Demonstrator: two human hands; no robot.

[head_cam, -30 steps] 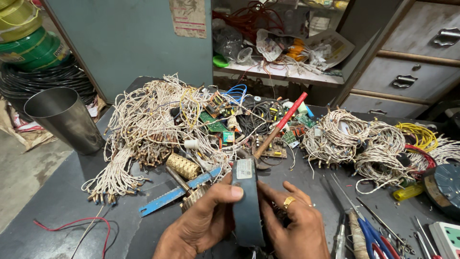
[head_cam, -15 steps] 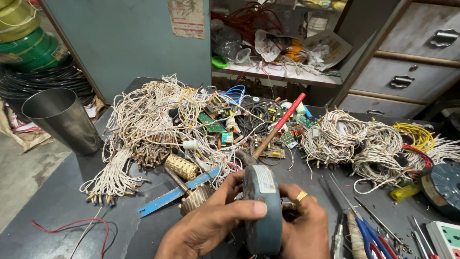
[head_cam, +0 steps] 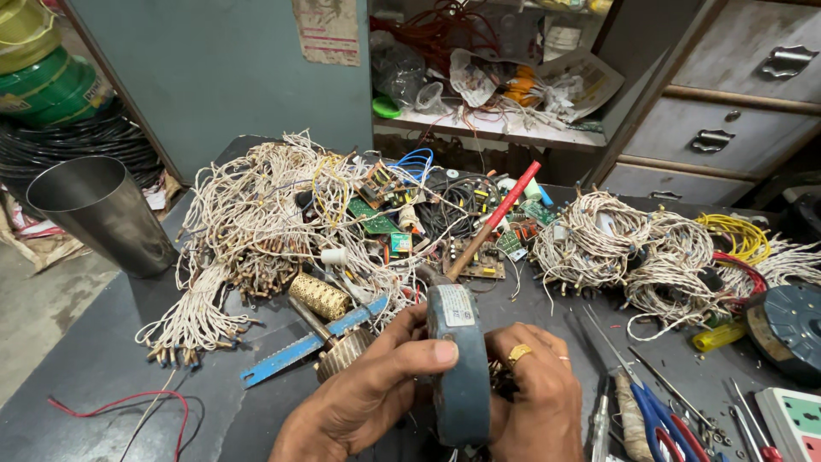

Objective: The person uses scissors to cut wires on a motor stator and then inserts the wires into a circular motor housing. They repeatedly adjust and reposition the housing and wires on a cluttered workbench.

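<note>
**Grey-blue ring held on edge amid wire and scrap**

Dark, dusty workbench top (head_cam: 85,368) carries everything here. Largest on it are the bundles of pale twisted wire: one broad heap at the left (head_cam: 256,214) and two tighter coils at the right (head_cam: 590,239), (head_cam: 676,274), three masses in all. One tapered steel tumbler (head_cam: 103,214) stands upright at the left edge, well apart from the hands. One dark round disc with radial ribs (head_cam: 787,329) lies at the right edge, partly cut off by the frame.

Between the wire heaps sits a jumble of green circuit boards (head_cam: 372,218); I see at least three but cannot count them surely. One hammer with a red and wooden handle (head_cam: 500,214) lies slanted across them, its head hidden behind the ring.

One thick grey-blue ring-shaped coil (head_cam: 457,368) stands on edge at the bottom centre, just above the bench, gripped from both sides. The left hand (head_cam: 368,393) wraps its fingers about the ring's left face, thumb pressed on the rim. The right hand (head_cam: 534,393), wearing two finger rings, closes on the right face, its fingertips hidden behind the coil.

One blue saw blade (head_cam: 308,342) lies just left of the hands, with two brass-coloured ribbed cylinders (head_cam: 318,295), (head_cam: 342,351) touching or beside it. One pair of blue-handled scissors (head_cam: 654,411) lies near the right hand.
</note>
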